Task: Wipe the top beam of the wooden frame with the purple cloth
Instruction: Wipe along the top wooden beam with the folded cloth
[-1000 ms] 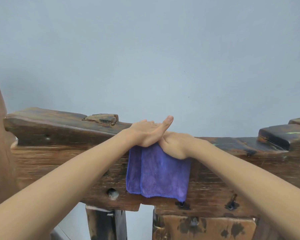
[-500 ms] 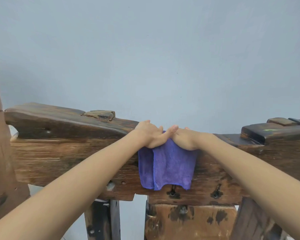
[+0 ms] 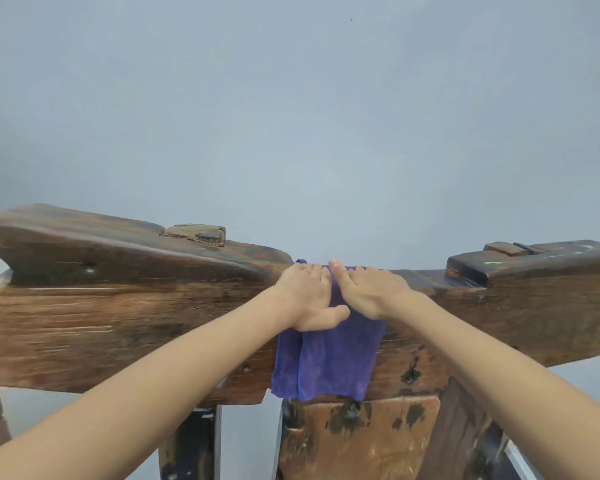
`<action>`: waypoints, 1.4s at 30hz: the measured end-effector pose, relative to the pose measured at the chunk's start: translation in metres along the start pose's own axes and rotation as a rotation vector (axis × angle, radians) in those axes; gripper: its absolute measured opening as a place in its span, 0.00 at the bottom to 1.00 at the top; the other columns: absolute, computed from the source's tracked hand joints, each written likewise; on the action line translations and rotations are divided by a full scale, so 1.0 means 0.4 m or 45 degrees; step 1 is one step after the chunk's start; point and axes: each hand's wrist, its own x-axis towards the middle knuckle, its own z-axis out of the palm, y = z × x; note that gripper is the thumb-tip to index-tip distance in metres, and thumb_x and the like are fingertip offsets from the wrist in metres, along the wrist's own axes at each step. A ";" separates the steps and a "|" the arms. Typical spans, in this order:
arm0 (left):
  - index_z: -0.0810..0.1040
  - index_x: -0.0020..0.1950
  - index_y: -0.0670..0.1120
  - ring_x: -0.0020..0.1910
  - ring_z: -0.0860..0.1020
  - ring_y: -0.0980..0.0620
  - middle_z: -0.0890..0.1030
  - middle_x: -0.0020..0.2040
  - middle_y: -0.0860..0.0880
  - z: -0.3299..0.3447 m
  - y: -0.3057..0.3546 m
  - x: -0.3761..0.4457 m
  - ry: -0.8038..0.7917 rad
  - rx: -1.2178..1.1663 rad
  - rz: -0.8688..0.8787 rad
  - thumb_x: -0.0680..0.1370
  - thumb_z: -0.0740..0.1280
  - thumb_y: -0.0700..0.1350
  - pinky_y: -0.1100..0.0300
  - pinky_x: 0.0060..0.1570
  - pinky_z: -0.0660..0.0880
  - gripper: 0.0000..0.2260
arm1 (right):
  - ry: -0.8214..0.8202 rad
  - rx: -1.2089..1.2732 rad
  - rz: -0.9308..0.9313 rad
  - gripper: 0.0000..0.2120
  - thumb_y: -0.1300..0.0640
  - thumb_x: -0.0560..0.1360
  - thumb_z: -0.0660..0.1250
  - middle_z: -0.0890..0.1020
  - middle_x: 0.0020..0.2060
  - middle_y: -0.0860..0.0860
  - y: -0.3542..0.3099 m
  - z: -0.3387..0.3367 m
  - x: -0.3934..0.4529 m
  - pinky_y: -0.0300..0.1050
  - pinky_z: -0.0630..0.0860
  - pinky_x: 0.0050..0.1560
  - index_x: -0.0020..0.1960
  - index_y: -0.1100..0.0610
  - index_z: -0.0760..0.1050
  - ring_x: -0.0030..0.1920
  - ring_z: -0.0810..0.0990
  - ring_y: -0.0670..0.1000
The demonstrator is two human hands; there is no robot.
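A dark, worn wooden top beam (image 3: pixel 118 306) runs across the view, with a low dip at its middle. The purple cloth (image 3: pixel 329 362) is draped over that dip and hangs down the beam's front face. My left hand (image 3: pixel 309 299) lies flat on the cloth's left part, thumb pressed on the front face. My right hand (image 3: pixel 368 289) lies flat beside it on the cloth's right part, fingers reaching over the top edge. Both hands touch each other. The cloth's far side is hidden behind the beam.
A wooden peg (image 3: pixel 194 234) sticks up from the beam at left, and a raised block (image 3: pixel 520 261) sits at right. Wooden posts (image 3: pixel 357 441) stand under the beam. A plain grey wall (image 3: pixel 291 116) is behind.
Both hands went from overlapped and angled to flat side by side on the cloth. The view has drawn closer and higher, so more of the beam's top shows.
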 end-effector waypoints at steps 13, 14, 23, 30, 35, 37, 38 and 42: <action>0.57 0.82 0.49 0.74 0.67 0.45 0.69 0.75 0.47 -0.014 -0.002 0.116 -0.164 -0.105 0.006 0.62 0.65 0.79 0.48 0.69 0.69 0.56 | 0.022 0.191 -0.265 0.29 0.41 0.85 0.35 0.61 0.82 0.43 0.053 0.050 0.104 0.54 0.54 0.80 0.82 0.41 0.57 0.83 0.54 0.46; 0.56 0.82 0.50 0.75 0.66 0.45 0.69 0.76 0.48 -0.014 -0.003 0.125 -0.190 -0.132 -0.015 0.60 0.66 0.79 0.48 0.71 0.68 0.58 | 0.001 0.221 -0.305 0.28 0.43 0.85 0.36 0.61 0.81 0.42 0.056 0.052 0.118 0.52 0.52 0.80 0.82 0.41 0.58 0.83 0.53 0.46; 0.61 0.78 0.62 0.72 0.69 0.47 0.71 0.74 0.55 -0.035 0.043 0.249 -0.316 -0.553 -0.024 0.60 0.75 0.72 0.51 0.74 0.64 0.50 | -0.112 0.129 -0.480 0.31 0.39 0.84 0.35 0.63 0.81 0.44 0.158 0.021 0.207 0.56 0.51 0.81 0.82 0.45 0.60 0.83 0.52 0.49; 0.69 0.74 0.56 0.67 0.74 0.50 0.75 0.69 0.56 -0.040 0.170 0.270 -0.063 -0.492 0.092 0.62 0.76 0.69 0.52 0.69 0.70 0.44 | 0.035 0.038 -0.441 0.40 0.36 0.80 0.32 0.74 0.73 0.54 0.292 0.021 0.139 0.52 0.54 0.79 0.78 0.55 0.65 0.75 0.67 0.53; 0.55 0.81 0.47 0.78 0.63 0.46 0.65 0.78 0.50 0.000 0.171 0.212 0.001 -0.225 -0.019 0.65 0.75 0.66 0.48 0.71 0.69 0.52 | 0.086 -0.071 -0.462 0.47 0.31 0.76 0.29 0.61 0.82 0.57 0.306 0.035 0.074 0.52 0.50 0.81 0.83 0.58 0.55 0.82 0.56 0.53; 0.50 0.82 0.43 0.81 0.56 0.47 0.58 0.82 0.47 0.017 0.158 0.176 0.006 -0.164 -0.066 0.67 0.73 0.65 0.48 0.73 0.65 0.54 | 0.079 -0.057 -0.519 0.47 0.31 0.75 0.29 0.52 0.84 0.57 0.291 0.041 0.052 0.49 0.46 0.82 0.84 0.58 0.50 0.84 0.50 0.52; 0.51 0.82 0.42 0.81 0.57 0.48 0.58 0.82 0.46 0.021 0.152 0.162 0.029 -0.160 -0.091 0.68 0.72 0.65 0.49 0.72 0.65 0.52 | 0.081 -0.041 -0.550 0.46 0.31 0.76 0.30 0.50 0.84 0.56 0.277 0.042 0.046 0.47 0.45 0.82 0.84 0.58 0.50 0.84 0.49 0.52; 0.58 0.81 0.47 0.78 0.61 0.49 0.65 0.77 0.49 0.005 0.116 0.138 -0.017 -0.235 -0.154 0.67 0.70 0.69 0.49 0.71 0.68 0.49 | 0.039 0.084 -0.627 0.42 0.32 0.78 0.31 0.54 0.84 0.54 0.206 0.038 0.061 0.48 0.52 0.80 0.84 0.52 0.51 0.83 0.51 0.50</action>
